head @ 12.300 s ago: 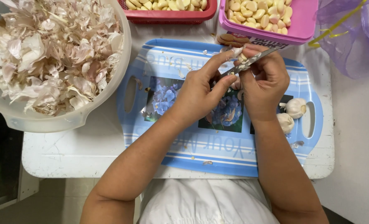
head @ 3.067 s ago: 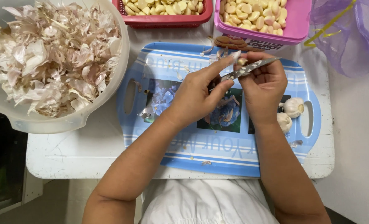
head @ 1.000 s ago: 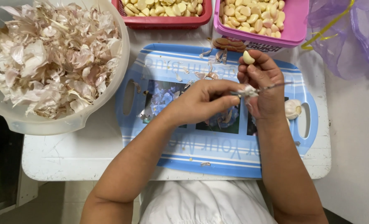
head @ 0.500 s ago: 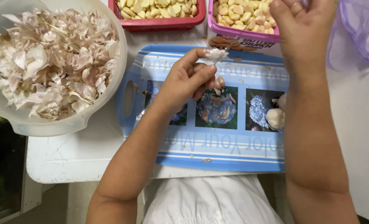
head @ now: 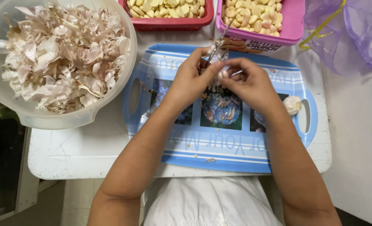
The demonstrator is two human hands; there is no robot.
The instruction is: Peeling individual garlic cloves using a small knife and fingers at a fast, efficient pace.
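Papery garlic skin [head: 214, 49] (crinkled) between hands

A small white desk [head: 77, 155] carried everything. On it lay a blue tray [head: 236, 152] with cut-out handles, a large translucent bowl [head: 27, 119] of garlic skins at its left, and 2 baskets at the far edge, 1 red [head: 169, 23] and 1 pink [head: 292, 35], both holding peeled cloves. A purple mesh bag [head: 345, 37] lay at the right.

Peel bowl [head: 10, 113] left of tray [head: 236, 155] — two baskets [head: 169, 23] behind it
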